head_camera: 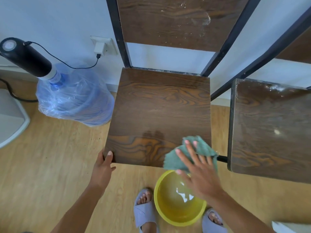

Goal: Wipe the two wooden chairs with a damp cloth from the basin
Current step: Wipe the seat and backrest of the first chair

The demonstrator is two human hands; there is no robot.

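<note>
A dark wooden chair (159, 105) with a black metal frame stands in front of me, its seat showing a wet sheen near the front. A second wooden chair (269, 128), dusty with white specks, stands to its right. My left hand (103, 163) grips the front left corner of the first seat. My right hand (196, 169) lies flat, fingers spread, on a green cloth (202, 148) at the seat's front right corner, partly over the edge. A yellow basin (168, 214) holding water sits on the floor below that corner.
A blue water jug (75, 98) wrapped in plastic with a black pump (25, 56) stands left of the chair, its cable running to a wall socket (102, 45). A white object (10, 118) sits at the far left. My feet in grey slippers (144, 211) flank the basin on the wooden floor.
</note>
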